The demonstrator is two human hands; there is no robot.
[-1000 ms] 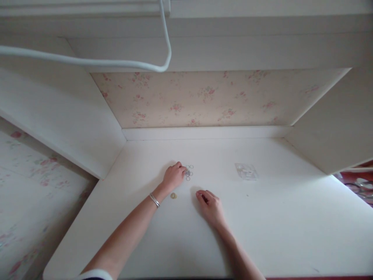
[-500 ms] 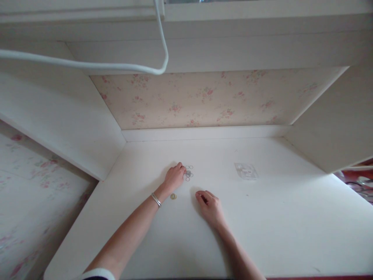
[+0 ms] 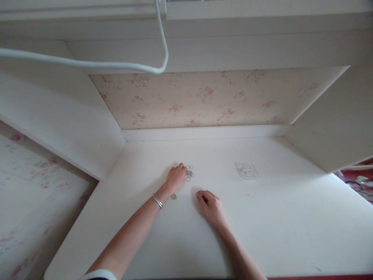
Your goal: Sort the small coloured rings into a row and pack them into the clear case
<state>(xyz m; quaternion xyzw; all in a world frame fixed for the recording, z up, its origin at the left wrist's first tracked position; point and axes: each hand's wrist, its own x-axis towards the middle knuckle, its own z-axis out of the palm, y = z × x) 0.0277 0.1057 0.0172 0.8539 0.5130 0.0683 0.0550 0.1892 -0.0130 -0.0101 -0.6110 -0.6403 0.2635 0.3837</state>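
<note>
Several thin metal rings (image 3: 189,174) lie in a small cluster on the white tabletop (image 3: 279,225). At their left edge is my left hand (image 3: 176,177), fingers bent down and closed together; whatever the fingertips pinch is hidden. A small gold-coloured round piece (image 3: 174,196) rests just below that wrist, which wears a silver bangle (image 3: 157,201). My right hand (image 3: 211,207) rests on the table, nearer to me and right of the rings. Its thumb and fingers are curled closed, and I cannot make out anything between them.
A clear plastic bag (image 3: 246,171) lies flat to the right. White side panels (image 3: 67,105) and a floral back wall (image 3: 204,99) enclose the table. A thick white cable or bar (image 3: 116,67) crosses the upper left, above the table. Cords (image 3: 359,187) show beyond the right edge.
My left hand has shifted very slightly to the right beside the rings. My right hand stays almost where it was, and the view has moved a little.
</note>
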